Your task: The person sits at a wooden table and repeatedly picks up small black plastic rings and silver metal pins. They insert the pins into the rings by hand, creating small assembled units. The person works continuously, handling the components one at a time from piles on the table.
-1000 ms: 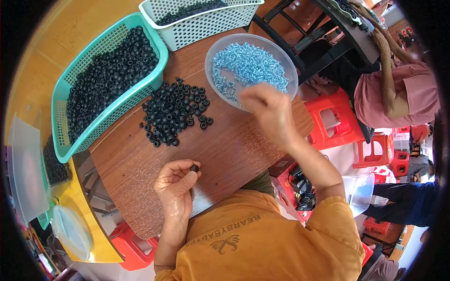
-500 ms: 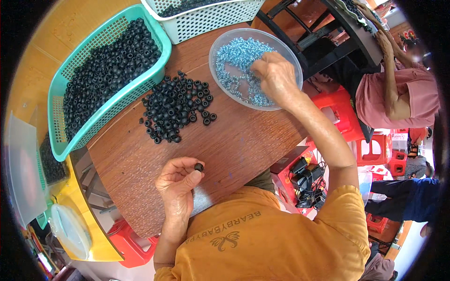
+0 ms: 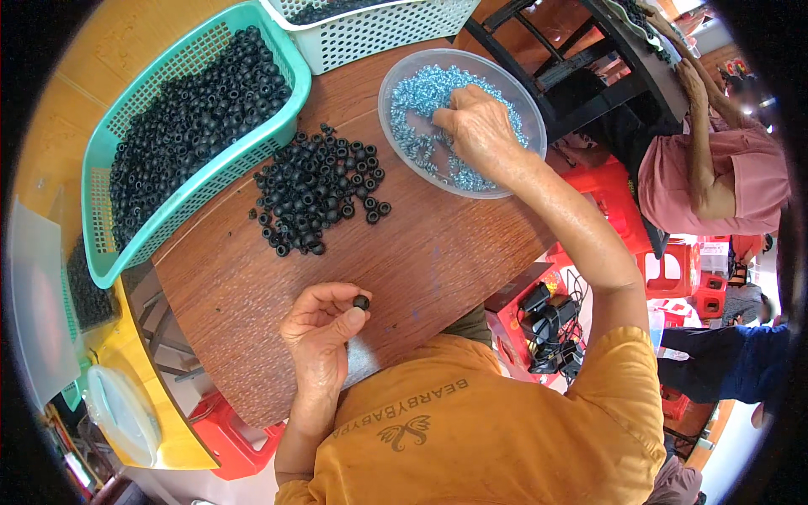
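Between the thumb and fingers of my left hand point(image 3: 318, 326), a small black round piece with a hole point(image 3: 361, 301) is pinched above the near part of the table point(image 3: 252, 328). My right hand point(image 3: 478, 126) reaches into a clear round plastic bowl point(image 3: 384, 118) at the far right. Small shiny light-blue pieces point(image 3: 429, 84) cover much of the bowl's bottom. The right fingers are curled together among them, and their tips are partly hidden, so I cannot make out what they hold. A loose pile of matching black pieces point(image 3: 311, 189) lies left of the bowl.
A teal basket point(image 3: 198, 195) full of black pieces stands at the far left, beside a white perforated basket point(image 3: 370, 44). Black cables and adapters point(image 3: 551, 324) sit right of the table. A person in pink point(image 3: 699, 181) works at another table, near red stools point(image 3: 610, 202).
My right hand has shifted slightly left and farther away within the bowl. The left hand keeps its pinch on the black piece, almost in the same place.
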### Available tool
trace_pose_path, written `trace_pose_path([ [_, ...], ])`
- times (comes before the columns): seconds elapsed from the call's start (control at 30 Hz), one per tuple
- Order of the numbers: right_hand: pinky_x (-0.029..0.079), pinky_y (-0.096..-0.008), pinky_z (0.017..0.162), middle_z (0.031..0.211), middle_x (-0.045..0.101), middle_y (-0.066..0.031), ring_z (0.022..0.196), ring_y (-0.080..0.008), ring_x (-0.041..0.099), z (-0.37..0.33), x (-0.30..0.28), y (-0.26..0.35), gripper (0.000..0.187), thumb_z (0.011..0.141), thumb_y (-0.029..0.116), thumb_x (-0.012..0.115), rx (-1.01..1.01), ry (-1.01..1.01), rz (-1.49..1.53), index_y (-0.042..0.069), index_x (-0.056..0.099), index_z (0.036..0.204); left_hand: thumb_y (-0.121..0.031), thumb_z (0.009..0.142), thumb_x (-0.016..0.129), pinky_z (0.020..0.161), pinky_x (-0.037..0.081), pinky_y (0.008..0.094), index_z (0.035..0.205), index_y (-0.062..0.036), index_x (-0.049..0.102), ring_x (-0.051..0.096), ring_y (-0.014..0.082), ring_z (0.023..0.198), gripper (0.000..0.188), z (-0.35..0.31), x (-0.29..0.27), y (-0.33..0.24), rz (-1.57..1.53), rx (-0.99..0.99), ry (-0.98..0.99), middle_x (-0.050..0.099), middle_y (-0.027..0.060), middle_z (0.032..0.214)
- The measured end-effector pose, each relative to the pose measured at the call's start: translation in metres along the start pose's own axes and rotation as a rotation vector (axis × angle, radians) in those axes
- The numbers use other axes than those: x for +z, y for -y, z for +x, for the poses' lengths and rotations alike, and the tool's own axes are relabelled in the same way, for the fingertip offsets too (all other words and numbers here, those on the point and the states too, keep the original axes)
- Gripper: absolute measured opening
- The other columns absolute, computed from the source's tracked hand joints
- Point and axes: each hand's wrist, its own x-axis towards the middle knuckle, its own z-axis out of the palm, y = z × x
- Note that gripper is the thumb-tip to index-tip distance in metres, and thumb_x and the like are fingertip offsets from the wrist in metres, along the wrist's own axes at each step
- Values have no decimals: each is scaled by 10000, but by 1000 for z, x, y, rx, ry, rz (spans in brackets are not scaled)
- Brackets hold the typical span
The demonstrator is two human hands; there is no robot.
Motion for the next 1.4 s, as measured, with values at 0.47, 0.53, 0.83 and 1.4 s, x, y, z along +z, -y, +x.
trace_pose_path([
  [0.47,473,-428,638,707,577,-138,759,-333,580,4,-8,-1,326,631,83,664,-49,191,73,131,674,954,57,693,689,679,549,286,908,30,597,620,193,821,235,0,0,-1,-7,-9,-8,630,116,887],
  [0.53,470,-433,634,693,575,-139,750,-337,580,6,-8,0,274,631,52,642,-34,210,71,100,673,899,58,693,687,682,548,288,910,30,597,620,196,822,237,0,0,-1,-9,-11,-8,630,115,886],
  [0.83,437,-423,591,714,566,-101,764,-296,575,-1,-6,-10,139,650,14,639,-20,43,77,73,640,776,76,702,677,690,533,260,916,28,599,612,164,785,232,-1,1,-1,-48,-4,-1,641,117,882],
  [1.4,472,-366,707,793,559,-117,820,-273,548,20,7,4,286,521,66,714,-221,98,-124,51,656,801,66,711,663,678,539,277,914,42,591,620,204,813,218,0,1,0,-35,5,-16,631,131,882],
])
